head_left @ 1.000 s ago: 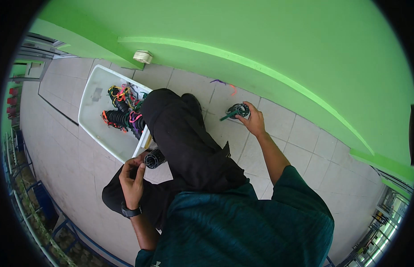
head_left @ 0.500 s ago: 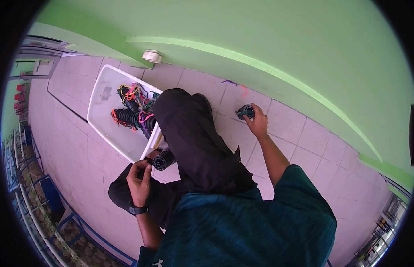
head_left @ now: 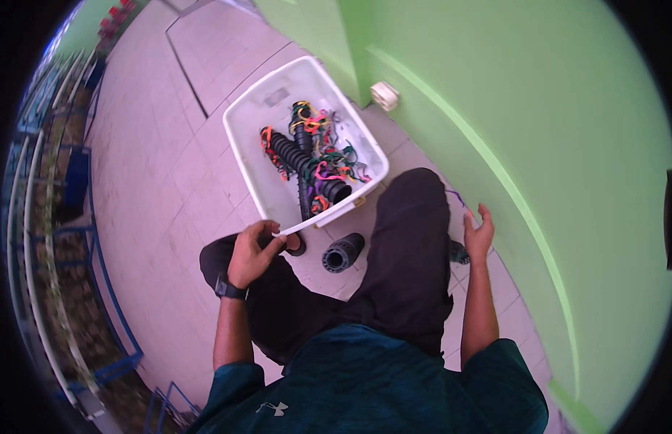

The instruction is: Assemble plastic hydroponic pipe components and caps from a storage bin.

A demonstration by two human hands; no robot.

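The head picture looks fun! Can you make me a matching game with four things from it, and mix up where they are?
Things:
1. Left hand
2. Black tubes among colourful strings
3. Right hand
4. Small white box

Places:
A. Open, to the right of the right leg
B. Low against the green wall
C. At the near-left corner of the white tub
D. Inside the white tub

Right pairs: 1-C, 2-D, 3-A, 4-B
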